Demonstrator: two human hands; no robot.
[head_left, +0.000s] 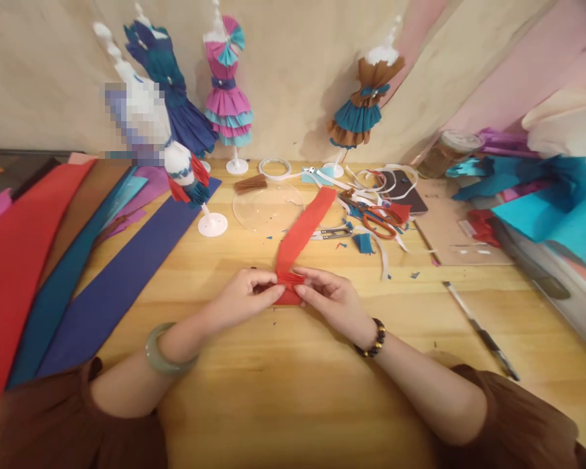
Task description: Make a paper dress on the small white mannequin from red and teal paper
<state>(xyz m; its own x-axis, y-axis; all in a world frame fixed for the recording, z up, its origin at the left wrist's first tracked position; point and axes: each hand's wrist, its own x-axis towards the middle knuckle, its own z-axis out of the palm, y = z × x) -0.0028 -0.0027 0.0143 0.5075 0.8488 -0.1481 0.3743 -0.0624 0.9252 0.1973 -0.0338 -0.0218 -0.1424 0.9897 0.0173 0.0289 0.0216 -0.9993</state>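
A strip of red crepe paper (pixel 305 225) lies between my hands, its far part stretching away flat and its near end gathered into narrow pleats. My left hand (pixel 254 290) pinches the left edge of the pleats between thumb and fingers. On the opposite edge, my right hand (pixel 329 293) grips the same pleats, thumb on top. A flat red piece shows just below the folds. Beyond the strip are small snips (pixel 332 232) and orange-handled scissors (pixel 378 221) among paper scraps.
Several small mannequins in paper dresses, one pink (pixel 228 98) and one brown and teal (pixel 361 107), stand along the wall. Long paper strips, including a blue one (pixel 137 267), spread at left. A pen (pixel 481 331) lies at right, near a cardboard sheet (pixel 456 228).
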